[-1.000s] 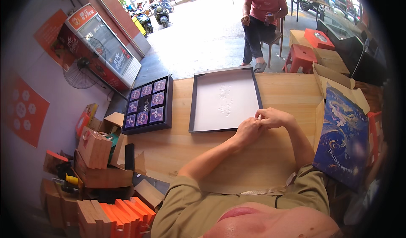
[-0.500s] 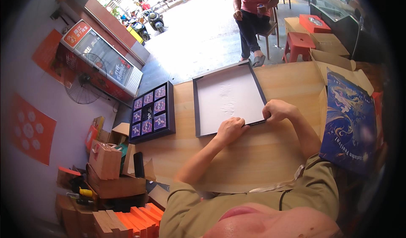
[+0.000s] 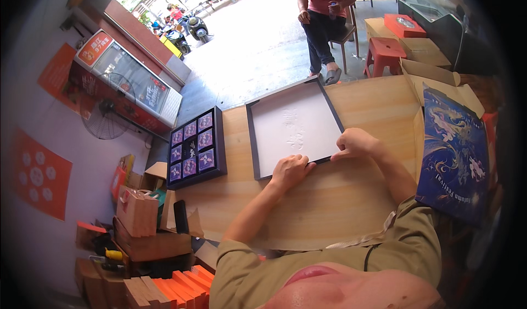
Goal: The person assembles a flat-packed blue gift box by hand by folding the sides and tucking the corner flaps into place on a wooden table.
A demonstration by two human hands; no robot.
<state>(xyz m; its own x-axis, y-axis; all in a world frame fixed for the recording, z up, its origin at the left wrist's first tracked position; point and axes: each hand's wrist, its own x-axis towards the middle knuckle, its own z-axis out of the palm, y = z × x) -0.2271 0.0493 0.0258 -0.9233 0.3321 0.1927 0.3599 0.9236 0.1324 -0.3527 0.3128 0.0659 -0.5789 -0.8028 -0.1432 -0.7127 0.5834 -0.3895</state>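
The box lid (image 3: 293, 128) lies flat on the counter (image 3: 329, 199); left hand (image 3: 289, 172) and right hand (image 3: 354, 143) pinch its near edge, apparently starting a lift that needs an even, level raise.

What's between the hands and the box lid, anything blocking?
Nothing visible. Both the left hand and right hand already rest on the near edge of the lid, which lies open-side up on the table. The tray of purple boxes sits apart to its left.
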